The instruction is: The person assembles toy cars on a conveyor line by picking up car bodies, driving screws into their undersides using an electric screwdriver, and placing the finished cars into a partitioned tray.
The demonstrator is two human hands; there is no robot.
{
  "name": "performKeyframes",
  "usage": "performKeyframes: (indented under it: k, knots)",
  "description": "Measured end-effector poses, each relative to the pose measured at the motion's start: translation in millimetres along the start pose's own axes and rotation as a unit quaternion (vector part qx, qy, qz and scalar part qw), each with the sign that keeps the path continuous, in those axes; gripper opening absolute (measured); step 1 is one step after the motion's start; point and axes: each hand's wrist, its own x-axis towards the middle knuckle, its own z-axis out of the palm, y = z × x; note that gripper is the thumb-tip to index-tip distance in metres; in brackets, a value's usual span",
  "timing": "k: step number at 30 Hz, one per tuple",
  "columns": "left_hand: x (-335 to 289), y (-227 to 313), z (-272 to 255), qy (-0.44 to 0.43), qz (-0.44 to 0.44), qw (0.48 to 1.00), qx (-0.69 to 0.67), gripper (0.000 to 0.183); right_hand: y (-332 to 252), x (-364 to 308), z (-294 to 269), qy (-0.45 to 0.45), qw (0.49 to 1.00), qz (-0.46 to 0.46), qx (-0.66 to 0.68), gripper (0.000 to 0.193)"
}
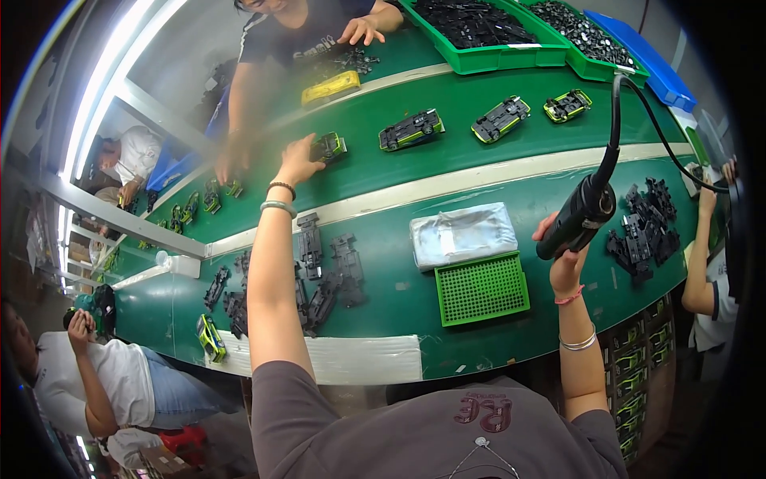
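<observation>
My left hand [300, 161] reaches over the green belt, its thumb and fingers closed around the near end of a toy car [329, 147] with yellow-green sides. Upright in my right hand [565, 267] is a black electric screwdriver [578, 219], its cord looping up from the top. Farther right along the belt lie more toy cars, black undersides up: one beside my left hand [411, 129], another past it [500, 119], and a smaller one [567, 105]. Black plastic chassis parts [323, 275] are scattered on the bench beside my left forearm.
A green perforated basket [482, 289] and a wrapped pale packet [464, 235] sit mid-bench. More black parts [645, 231] are heaped at right. Across the belt, a co-worker [299, 40] works near a yellow block [330, 88] and green trays [511, 57]. Others sit at both sides.
</observation>
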Motion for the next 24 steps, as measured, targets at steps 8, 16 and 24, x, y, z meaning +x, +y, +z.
performKeyframes:
  k: [8, 16, 24]
  knots:
    - [-52.3, 68.6, -35.7, 0.025, 0.093, 0.994, -0.046, 0.085, 5.2, 2.3, -6.7, 0.014, 1.0, 0.002, 0.016, 0.081]
    - [-111.2, 193.9, -46.1, -0.023, 0.247, 0.961, -0.126, 0.086, 0.6, 5.8, -3.1, -0.013, 0.999, -0.008, 0.048, 0.074]
    - [-122.7, 248.6, -23.9, -0.05, 0.301, 0.949, -0.082, 0.084, 2.0, 5.5, -4.4, 0.005, 0.998, -0.023, 0.059, 0.073]
